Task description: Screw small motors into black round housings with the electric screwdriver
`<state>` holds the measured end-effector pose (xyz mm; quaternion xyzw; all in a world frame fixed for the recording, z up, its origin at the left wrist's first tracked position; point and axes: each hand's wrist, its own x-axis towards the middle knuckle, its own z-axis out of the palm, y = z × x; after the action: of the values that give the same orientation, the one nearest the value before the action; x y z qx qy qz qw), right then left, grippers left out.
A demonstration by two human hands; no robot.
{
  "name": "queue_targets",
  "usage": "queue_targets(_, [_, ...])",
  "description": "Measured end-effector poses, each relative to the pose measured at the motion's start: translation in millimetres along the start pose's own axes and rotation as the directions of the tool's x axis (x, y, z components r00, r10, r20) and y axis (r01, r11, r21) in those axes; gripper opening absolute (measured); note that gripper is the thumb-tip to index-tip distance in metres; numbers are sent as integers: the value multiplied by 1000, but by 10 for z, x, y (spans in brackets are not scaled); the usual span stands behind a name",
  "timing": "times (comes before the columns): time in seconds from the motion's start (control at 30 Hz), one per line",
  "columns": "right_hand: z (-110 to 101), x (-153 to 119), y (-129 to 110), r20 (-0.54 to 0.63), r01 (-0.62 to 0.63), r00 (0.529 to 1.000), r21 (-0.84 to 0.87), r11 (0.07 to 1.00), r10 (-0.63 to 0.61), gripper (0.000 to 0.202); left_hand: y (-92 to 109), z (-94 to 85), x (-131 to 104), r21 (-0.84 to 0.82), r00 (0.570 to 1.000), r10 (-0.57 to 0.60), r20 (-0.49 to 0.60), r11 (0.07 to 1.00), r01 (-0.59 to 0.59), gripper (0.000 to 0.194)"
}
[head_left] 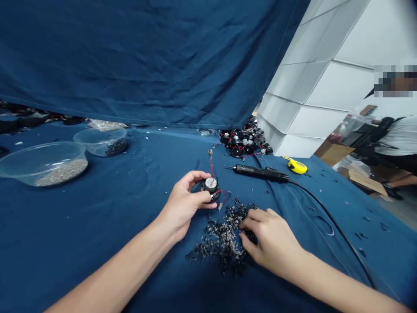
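Observation:
My left hand (187, 198) grips a small round black part (211, 186) with a silver-grey cap, perhaps a small speaker. One red wire (212, 166) stands up from it to a small metal end, and another hangs down at its right. My right hand (265, 237) is at the right edge of a loose pile of small black and silver screws (224, 237). Its fingers are curled, with thumb and index fingertip close together among the screws. Whatever lies between those fingertips is too small to make out.
A black electric screwdriver (262, 172) with its cord lies beyond my right hand, near a yellow tape measure (297, 166). Similar black parts (244, 143) are heaped by white boxes (302, 104). Clear bowls (42, 152) with small pieces stand left. Another person (399, 139) is at far right.

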<state>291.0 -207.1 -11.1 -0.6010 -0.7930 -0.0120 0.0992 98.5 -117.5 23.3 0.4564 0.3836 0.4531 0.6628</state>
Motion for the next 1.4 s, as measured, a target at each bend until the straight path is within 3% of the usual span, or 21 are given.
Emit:
queue_targets(0.4, [112, 61, -83, -50, 112, 990, -273, 956, -131, 14, -8, 12, -26, 54, 999, -43, 31, 998, 41, 36])
queue_targets(0.7, [184, 21, -58, -133, 129, 975, -318, 939, -179, 14, -14, 6, -37, 46, 998, -59, 38, 997, 57, 36])
queue_targets(1.0, [225, 85, -76, -80, 90, 989, -357, 930, -126, 12, 15, 26, -67, 71, 997, -58, 43, 996, 55, 35])
queue_targets(1.2, [51, 114, -138, -37, 53, 997, -270, 961, -65, 12, -3, 23, -74, 73, 997, -60, 57, 996, 56, 35])
queue_targets(1.4, [-225, 145, -146, 142, -12, 990, 66, 998, 3, 18, -45, 15, -36, 31, 992, -102, 70, 994, 100, 37])
